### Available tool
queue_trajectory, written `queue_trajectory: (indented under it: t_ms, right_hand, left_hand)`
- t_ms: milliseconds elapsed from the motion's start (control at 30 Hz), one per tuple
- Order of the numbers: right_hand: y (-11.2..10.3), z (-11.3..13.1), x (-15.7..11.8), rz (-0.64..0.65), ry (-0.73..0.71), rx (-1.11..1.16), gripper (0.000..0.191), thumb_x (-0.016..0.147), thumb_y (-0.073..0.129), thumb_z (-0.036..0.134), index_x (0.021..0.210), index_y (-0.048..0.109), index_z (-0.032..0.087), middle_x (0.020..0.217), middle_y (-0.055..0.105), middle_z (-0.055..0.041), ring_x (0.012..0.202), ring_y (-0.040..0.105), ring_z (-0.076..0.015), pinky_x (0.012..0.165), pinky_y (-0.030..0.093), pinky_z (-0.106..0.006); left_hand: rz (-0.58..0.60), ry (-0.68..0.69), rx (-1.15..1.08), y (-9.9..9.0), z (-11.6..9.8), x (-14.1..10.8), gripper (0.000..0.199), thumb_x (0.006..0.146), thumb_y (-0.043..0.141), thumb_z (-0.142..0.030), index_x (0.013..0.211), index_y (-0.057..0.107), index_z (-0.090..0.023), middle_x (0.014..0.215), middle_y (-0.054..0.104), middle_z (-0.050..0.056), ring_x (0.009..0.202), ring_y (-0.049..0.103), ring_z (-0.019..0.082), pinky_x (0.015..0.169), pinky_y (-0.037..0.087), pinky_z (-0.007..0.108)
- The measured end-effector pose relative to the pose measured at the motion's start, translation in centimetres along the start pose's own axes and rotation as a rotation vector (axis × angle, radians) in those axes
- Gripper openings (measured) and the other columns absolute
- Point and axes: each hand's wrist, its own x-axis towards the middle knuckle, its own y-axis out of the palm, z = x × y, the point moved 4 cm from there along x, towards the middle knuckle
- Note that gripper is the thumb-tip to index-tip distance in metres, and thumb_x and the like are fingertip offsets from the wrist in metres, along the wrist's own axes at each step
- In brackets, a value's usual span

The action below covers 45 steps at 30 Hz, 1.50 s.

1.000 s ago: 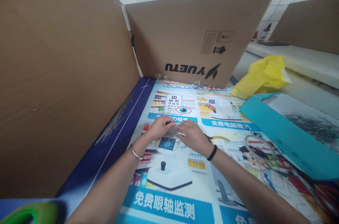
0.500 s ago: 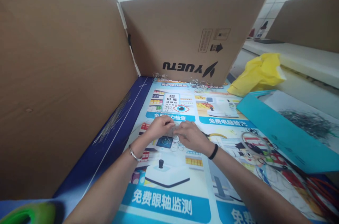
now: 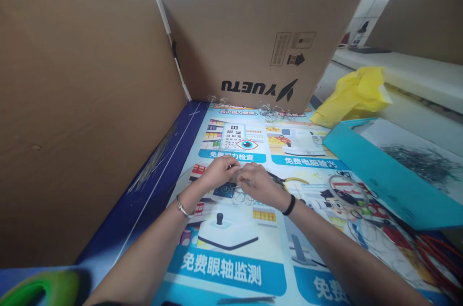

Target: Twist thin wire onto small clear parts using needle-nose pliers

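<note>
My left hand (image 3: pixel 221 172) and my right hand (image 3: pixel 258 184) meet over the middle of the printed sheet, fingertips almost touching. Both are closed in a pinch on thin wire. Loose loops of the fine wire (image 3: pixel 242 196) show just below the fingers; the ends inside the fingertips are too small to make out. A yellow-handled tool, apparently pliers (image 3: pixel 297 180), lies right behind my right hand, its front part partly covered. Farther right, a coil of wire (image 3: pixel 347 191) rests on the sheet.
Cardboard panels (image 3: pixel 260 40) wall off the left and back. Wire tangles (image 3: pixel 273 112) lie along the back panel, straight wire pieces (image 3: pixel 154 163) at left. On the right are a teal box (image 3: pixel 383 175) holding dark wire bits and a yellow bag (image 3: pixel 352 96). A green ring (image 3: pixel 65 289) sits front left.
Both hands stay together in nearly the same place, with small finger shifts. The view has tilted slightly, and more of the tool behind my right hand shows now.
</note>
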Motion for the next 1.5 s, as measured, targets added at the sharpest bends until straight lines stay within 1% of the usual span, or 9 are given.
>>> queue_trajectory:
  t_ms: [233,367,500,633,733,933,1100,1300,1500]
  right_hand:
    - [-0.2,-0.2,-0.3,-0.139,-0.012,0.058,0.021,0.088,0.047,0.017,0.072,0.061,0.019,0.072,0.058,-0.0031,0.075,0.051,-0.0159,0.072,0.039,-0.029]
    - [-0.5,-0.4,-0.5,-0.216,-0.014,0.096,0.017,0.087,0.049,0.018,0.076,0.062,0.019,0.076,0.061,-0.0043,0.078,0.053,-0.0165,0.073,0.041,-0.03]
    - [-0.5,-1.0,-0.6,-0.263,-0.012,0.131,0.015,0.087,0.052,0.02,0.077,0.063,0.02,0.075,0.062,-0.0034,0.075,0.055,-0.016,0.07,0.043,-0.029]
    - [-0.4,-1.2,-0.7,-0.283,-0.015,0.153,0.013,0.085,0.053,0.02,0.076,0.063,0.021,0.075,0.062,-0.003,0.076,0.056,-0.016,0.071,0.044,-0.03]
    - [-0.8,-1.2,-0.8,-0.31,0.009,0.16,0.008,0.083,0.054,0.017,0.082,0.061,0.02,0.076,0.062,-0.0027,0.076,0.056,-0.0157,0.071,0.045,-0.029]
    - [-1.6,-1.6,-1.5,-0.374,0.023,0.112,0.016,0.083,0.046,0.013,0.084,0.06,0.021,0.08,0.06,-0.0042,0.08,0.055,-0.0171,0.073,0.045,-0.033]
    - [-1.4,-1.5,-2.3,-0.323,-0.068,0.009,0.024,0.084,0.045,0.013,0.095,0.064,0.023,0.083,0.059,-0.0045,0.081,0.052,-0.0176,0.074,0.041,-0.034]
    - [-1.8,-0.7,-3.1,-0.219,-0.137,-0.148,0.023,0.083,0.047,0.013,0.091,0.066,0.022,0.083,0.058,-0.0063,0.081,0.044,-0.0198,0.072,0.032,-0.036]
    - [-1.8,-0.2,-3.3,-0.122,-0.197,-0.342,0.027,0.082,0.047,0.012,0.101,0.063,0.023,0.081,0.057,-0.0062,0.081,0.042,-0.0208,0.074,0.03,-0.036]
  left_hand:
    - [0.078,-0.043,-0.139,0.3,0.4,-0.2,0.017,0.081,0.046,-0.021,0.073,0.06,-0.015,0.06,0.057,-0.003,0.056,0.054,0.01,0.053,0.041,0.019]
    - [0.136,-0.019,-0.189,0.0,0.1,-0.3,0.015,0.08,0.046,-0.02,0.077,0.06,-0.014,0.063,0.056,-0.002,0.058,0.052,0.009,0.055,0.042,0.019]
    - [0.168,0.024,-0.196,-0.1,-0.2,-0.4,0.013,0.074,0.053,-0.016,0.083,0.062,-0.014,0.071,0.058,-0.002,0.061,0.05,0.009,0.057,0.042,0.019]
    - [0.148,0.029,-0.175,0.0,-0.4,-0.5,0.011,0.071,0.055,-0.013,0.079,0.061,-0.015,0.069,0.055,-0.003,0.061,0.048,0.009,0.056,0.04,0.019]
    - [0.11,0.026,-0.173,-0.1,-0.5,-0.4,0.012,0.071,0.052,-0.011,0.08,0.06,-0.015,0.068,0.053,-0.003,0.061,0.046,0.009,0.056,0.038,0.018]
    - [0.074,0.05,-0.184,-0.2,-0.5,-0.4,0.016,0.07,0.048,-0.007,0.081,0.057,-0.015,0.072,0.054,-0.002,0.065,0.048,0.009,0.061,0.039,0.019]
    - [0.086,0.065,-0.188,0.0,-0.5,-0.4,0.014,0.072,0.048,-0.009,0.081,0.056,-0.016,0.073,0.054,-0.002,0.064,0.048,0.009,0.06,0.04,0.02]
    - [0.113,0.091,-0.184,0.1,-0.9,-0.6,0.015,0.07,0.048,-0.008,0.079,0.056,-0.016,0.076,0.056,-0.001,0.066,0.049,0.009,0.063,0.041,0.021]
    - [0.13,0.095,-0.193,0.1,-1.1,-0.7,0.013,0.069,0.049,-0.006,0.076,0.055,-0.016,0.073,0.055,-0.001,0.066,0.049,0.009,0.063,0.042,0.021]
